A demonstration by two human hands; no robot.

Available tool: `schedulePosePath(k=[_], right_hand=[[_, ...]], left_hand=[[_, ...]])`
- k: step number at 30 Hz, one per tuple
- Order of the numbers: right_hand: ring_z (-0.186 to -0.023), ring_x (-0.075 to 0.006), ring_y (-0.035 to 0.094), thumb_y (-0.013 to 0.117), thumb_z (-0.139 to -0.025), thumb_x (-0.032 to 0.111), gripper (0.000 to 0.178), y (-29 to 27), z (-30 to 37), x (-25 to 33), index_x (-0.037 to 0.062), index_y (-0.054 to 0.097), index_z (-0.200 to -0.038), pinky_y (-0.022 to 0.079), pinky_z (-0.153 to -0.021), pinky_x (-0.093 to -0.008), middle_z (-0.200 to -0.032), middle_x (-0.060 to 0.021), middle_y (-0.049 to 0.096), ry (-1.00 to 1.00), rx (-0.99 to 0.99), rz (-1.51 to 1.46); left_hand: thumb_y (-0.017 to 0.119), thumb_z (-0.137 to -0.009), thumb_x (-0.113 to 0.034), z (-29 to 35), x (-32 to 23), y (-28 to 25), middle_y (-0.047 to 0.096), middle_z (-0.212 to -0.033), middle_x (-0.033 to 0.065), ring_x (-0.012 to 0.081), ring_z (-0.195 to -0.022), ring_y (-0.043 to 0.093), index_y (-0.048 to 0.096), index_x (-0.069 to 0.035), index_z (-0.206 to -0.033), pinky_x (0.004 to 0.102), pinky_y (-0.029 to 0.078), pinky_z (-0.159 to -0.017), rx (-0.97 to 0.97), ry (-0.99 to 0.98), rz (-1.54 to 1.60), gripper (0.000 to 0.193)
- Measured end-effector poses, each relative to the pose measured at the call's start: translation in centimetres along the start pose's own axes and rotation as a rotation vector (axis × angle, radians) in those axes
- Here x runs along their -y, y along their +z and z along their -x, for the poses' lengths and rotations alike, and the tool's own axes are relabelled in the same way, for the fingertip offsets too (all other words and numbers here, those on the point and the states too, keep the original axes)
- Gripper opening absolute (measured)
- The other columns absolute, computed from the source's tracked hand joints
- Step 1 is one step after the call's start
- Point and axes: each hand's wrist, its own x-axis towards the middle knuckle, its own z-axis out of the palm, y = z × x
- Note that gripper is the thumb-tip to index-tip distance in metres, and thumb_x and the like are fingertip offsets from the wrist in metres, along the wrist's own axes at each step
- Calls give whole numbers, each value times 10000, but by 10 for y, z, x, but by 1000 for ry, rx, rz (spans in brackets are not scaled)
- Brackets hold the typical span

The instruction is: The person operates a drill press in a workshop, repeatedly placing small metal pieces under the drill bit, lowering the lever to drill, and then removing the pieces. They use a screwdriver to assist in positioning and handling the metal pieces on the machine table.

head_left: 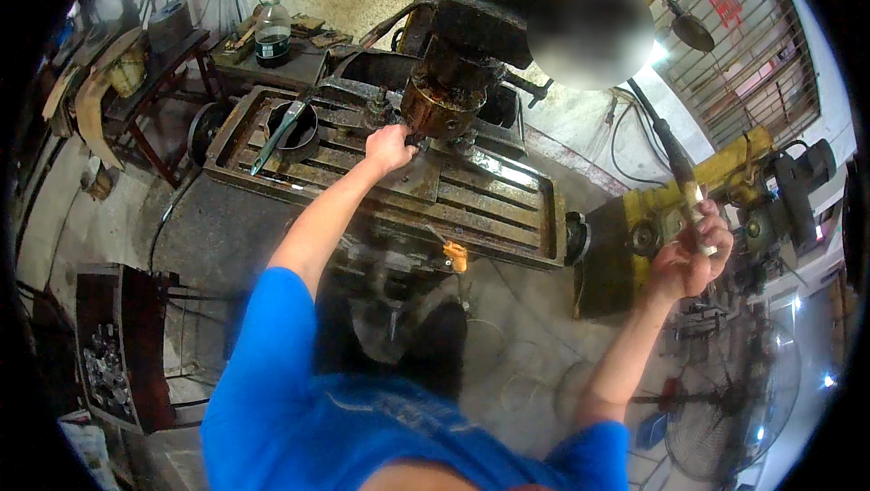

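Note:
My left hand (391, 148) is closed in a fist at the lower edge of the milling machine's round spindle head (444, 106), above the slotted machine table (507, 210). What its fingers hold there is hidden. To the right, my right hand (693, 260) is raised and wrapped round the lighter end of a long dark rod (672, 148), which slants up and to the left. A dark round pan (299, 142) stands on the table left of my left hand, with a green-handled brush (272, 142) laid across it.
A plastic bottle (273, 33) stands behind the table. An orange object (455, 256) is at its front edge. A red-brown box of metal parts (113, 350) stands at left. A yellow machine (607, 255) and a large fan (734, 400) are at right.

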Motion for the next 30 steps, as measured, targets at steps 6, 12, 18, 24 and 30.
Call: schedulePosePath(k=[6, 12, 18, 24, 30], right_hand=[[-870, -287, 464, 555, -658, 151, 197, -7, -12, -3, 61, 387, -707, 226, -1007, -547, -726, -71, 409, -1, 46, -43], [-907, -289, 474, 555, -645, 112, 197, 4, 13, -3, 69, 370, -699, 237, -1003, -547, -732, -70, 421, 19, -48, 0], [-889, -290, 482, 436, -564, 15, 159, 5, -6, 2, 70, 344, -681, 262, -986, -551, -713, -74, 413, 60, -87, 69], [-855, -286, 481, 401, -565, 31, 136, 7, 4, 2, 69, 334, -677, 282, -970, -539, -707, -88, 405, 16, -110, 159], [-890, -289, 478, 431, -589, 42, 143, 6, -3, 1, 68, 340, -696, 307, -948, -499, -742, -89, 419, 31, -76, 54]], left_hand=[[692, -678, -306, 2, -4, -5, 633, -866, 158, 308, -844, 608, 649, -69, -874, 406, 485, -724, 29, -18, -18, 311], [702, -663, -328, -3, 9, 14, 620, -810, 171, 328, -799, 601, 632, -50, -831, 424, 476, -685, -58, 46, 42, 333], [696, -671, -321, 2, 4, 6, 623, -804, 165, 330, -795, 601, 650, -86, -903, 427, 476, -682, -32, 6, -18, 333], [688, -667, -279, -1, 3, 10, 636, -809, 149, 314, -788, 616, 660, -95, -860, 410, 490, -686, -57, 31, 19, 269], [694, -667, -294, 1, 0, 5, 629, -796, 158, 322, -774, 612, 658, -85, -853, 416, 485, -675, -46, 2, 3, 282]])
